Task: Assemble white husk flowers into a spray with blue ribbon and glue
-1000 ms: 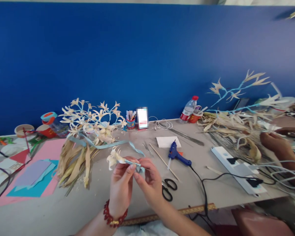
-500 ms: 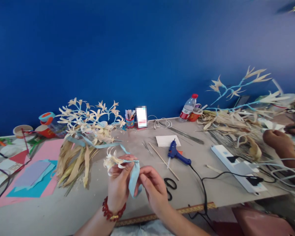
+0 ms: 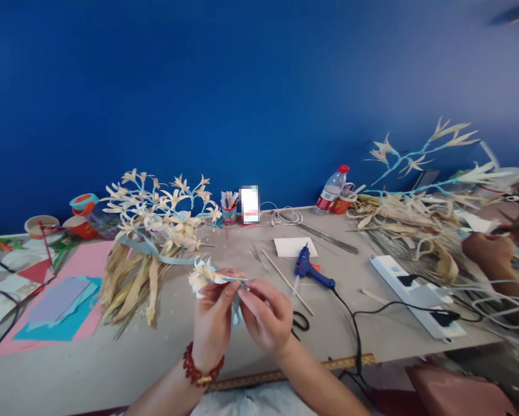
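Far left of the desk (image 3: 112, 370): pink and blue paper sheets (image 3: 55, 300), with tape rolls (image 3: 40, 225) behind them. Next we note a finished spray of husk blooms (image 3: 159, 214) on blue stems, lying over a heap of dried husks (image 3: 129, 283). A pale blue strip (image 3: 172, 260) runs from that heap toward the hands.

Centre, above the desk's near edge: our left hand (image 3: 213, 323), red bead bracelet (image 3: 201, 372) at the wrist, holds 1 husk flower (image 3: 202, 276) up off the desk. Its fingers are closed on the stem just behind the bloom, which points left. Our right hand (image 3: 265, 315) touches the left, thumb and forefinger pinched tight on the stem's free end. A bit of the strip hangs between the 2 palms; we cannot tell whether the right fingers grip it too.

Right of the hands: black scissors (image 3: 300, 320), partly hidden by the right hand. Then a wooden stick (image 3: 287, 283), a blue glue gun (image 3: 311, 271) lying on its side with a black cord, and a white power strip (image 3: 415, 294). Far right, a co-worker's hand (image 3: 486, 251) sits among loose husks, well apart from ours.
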{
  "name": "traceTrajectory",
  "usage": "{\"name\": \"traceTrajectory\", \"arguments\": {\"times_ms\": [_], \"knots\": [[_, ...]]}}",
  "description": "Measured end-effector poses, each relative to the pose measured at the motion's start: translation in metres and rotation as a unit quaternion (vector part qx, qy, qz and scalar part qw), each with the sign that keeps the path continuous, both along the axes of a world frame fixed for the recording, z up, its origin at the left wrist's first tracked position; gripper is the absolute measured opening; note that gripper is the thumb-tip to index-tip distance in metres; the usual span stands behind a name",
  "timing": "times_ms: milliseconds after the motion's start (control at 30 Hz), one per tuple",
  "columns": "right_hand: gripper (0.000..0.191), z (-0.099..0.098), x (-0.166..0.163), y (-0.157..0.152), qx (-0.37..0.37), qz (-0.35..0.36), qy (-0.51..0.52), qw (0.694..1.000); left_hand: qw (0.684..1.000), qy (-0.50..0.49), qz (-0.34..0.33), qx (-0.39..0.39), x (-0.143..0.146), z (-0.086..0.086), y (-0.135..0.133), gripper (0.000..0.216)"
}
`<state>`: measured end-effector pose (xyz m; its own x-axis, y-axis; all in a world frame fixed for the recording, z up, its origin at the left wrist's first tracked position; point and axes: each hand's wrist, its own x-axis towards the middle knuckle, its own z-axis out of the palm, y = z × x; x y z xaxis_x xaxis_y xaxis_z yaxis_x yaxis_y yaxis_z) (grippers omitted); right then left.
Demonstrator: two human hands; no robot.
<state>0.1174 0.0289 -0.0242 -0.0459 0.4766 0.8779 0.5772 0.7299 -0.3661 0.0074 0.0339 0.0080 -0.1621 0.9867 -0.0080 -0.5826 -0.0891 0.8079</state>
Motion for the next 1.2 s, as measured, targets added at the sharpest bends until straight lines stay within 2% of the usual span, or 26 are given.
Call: {"name": "traceTrajectory", "arguments": {"times_ms": [200, 400, 500, 600, 767, 867, 1033, 1200], "knots": [[0.036, 0.010, 0.006, -0.007, -0.005, 0.025, -0.009, 1.000, 0.999, 0.031, 0.008, 0.012, -0.004, 0.004, -0.001, 0.009], [0.037, 0.028, 0.009, -0.008, -0.015, 0.062, -0.018, 0.998, 0.992, 0.115, 0.020, 0.041, -0.008, -0.005, 0.000, 0.009], [0.033, 0.034, 0.013, -0.009, -0.030, 0.050, -0.040, 0.998, 0.987, 0.147, 0.040, 0.058, -0.011, -0.007, 0.000, 0.008], [0.027, 0.040, 0.019, -0.010, -0.009, 0.039, -0.046, 0.998, 0.980, 0.179, 0.050, 0.076, -0.015, -0.003, -0.001, 0.007], [0.022, 0.053, 0.029, -0.008, 0.026, 0.067, -0.079, 0.994, 0.970, 0.209, 0.044, 0.115, -0.017, 0.008, -0.005, 0.002], [0.020, 0.053, 0.033, -0.005, 0.028, 0.094, -0.091, 0.991, 0.963, 0.235, 0.052, 0.119, -0.018, 0.009, -0.006, 0.001], [0.024, 0.041, 0.033, -0.004, -0.032, 0.155, -0.035, 0.987, 0.954, 0.268, 0.038, 0.127, -0.021, 0.008, -0.006, 0.003], [0.028, 0.042, 0.031, -0.003, -0.027, 0.140, -0.068, 0.987, 0.964, 0.245, 0.029, 0.104, -0.020, 0.005, -0.005, 0.004]]}}
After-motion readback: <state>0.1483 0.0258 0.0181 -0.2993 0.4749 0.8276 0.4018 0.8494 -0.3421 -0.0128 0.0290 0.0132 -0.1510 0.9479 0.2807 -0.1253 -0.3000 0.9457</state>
